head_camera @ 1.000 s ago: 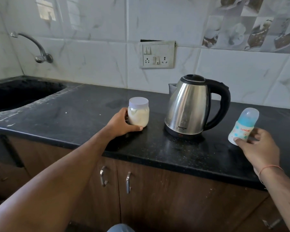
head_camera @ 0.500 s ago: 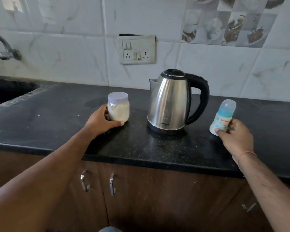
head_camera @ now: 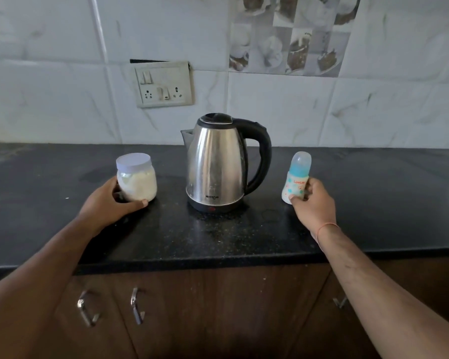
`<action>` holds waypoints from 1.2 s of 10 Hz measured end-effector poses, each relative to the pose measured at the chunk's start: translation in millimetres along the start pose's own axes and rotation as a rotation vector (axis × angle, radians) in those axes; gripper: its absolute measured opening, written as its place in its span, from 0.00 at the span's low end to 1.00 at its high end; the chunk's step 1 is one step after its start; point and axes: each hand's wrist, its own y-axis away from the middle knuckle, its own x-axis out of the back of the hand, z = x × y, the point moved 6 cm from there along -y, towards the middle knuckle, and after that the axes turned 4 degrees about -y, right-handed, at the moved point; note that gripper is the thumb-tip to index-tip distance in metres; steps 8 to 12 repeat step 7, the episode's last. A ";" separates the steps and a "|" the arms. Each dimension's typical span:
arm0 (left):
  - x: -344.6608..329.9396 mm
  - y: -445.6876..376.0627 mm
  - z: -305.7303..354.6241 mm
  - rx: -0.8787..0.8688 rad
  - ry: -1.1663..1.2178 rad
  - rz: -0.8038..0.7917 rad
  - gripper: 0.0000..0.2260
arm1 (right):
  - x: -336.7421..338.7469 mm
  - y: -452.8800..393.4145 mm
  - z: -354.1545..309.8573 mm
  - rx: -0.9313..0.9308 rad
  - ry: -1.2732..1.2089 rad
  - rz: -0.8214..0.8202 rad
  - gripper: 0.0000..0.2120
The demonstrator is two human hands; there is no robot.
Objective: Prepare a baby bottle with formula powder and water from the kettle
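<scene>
Count of stuff here — 1 kettle (head_camera: 215,161), shiny w/ black handle. 1 jar (head_camera: 136,177) of white powder, lid on. 1 baby bottle (head_camera: 297,177), cap on. 2 hands: left hand (head_camera: 109,200) & right hand (head_camera: 314,203). 1 black counter (head_camera: 218,239). 1 switch plate (head_camera: 164,84) on the wall w/ 2 sockets. 3 metal handles on the brown doors below — 2 at left (head_camera: 87,312) (head_camera: 137,305), 1 at right (head_camera: 340,301). 1 orange thread (head_camera: 327,226) on the right wrist.

home kitchen: tiled wall (head_camera: 295,104), countertop (head_camera: 218,237), kettle (head_camera: 218,164)
</scene>
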 end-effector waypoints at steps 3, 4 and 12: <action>-3.1 0.1 -1.8 0.009 -0.013 -0.023 0.42 | 1.4 2.3 -2.6 -0.010 0.044 0.004 0.27; -0.1 6.9 3.4 0.049 -0.045 -0.032 0.46 | 1.2 3.7 -5.1 0.001 0.040 0.012 0.31; 6.0 33.2 34.1 0.045 -0.287 0.165 0.58 | 9.5 23.4 -35.6 0.384 0.240 0.305 0.40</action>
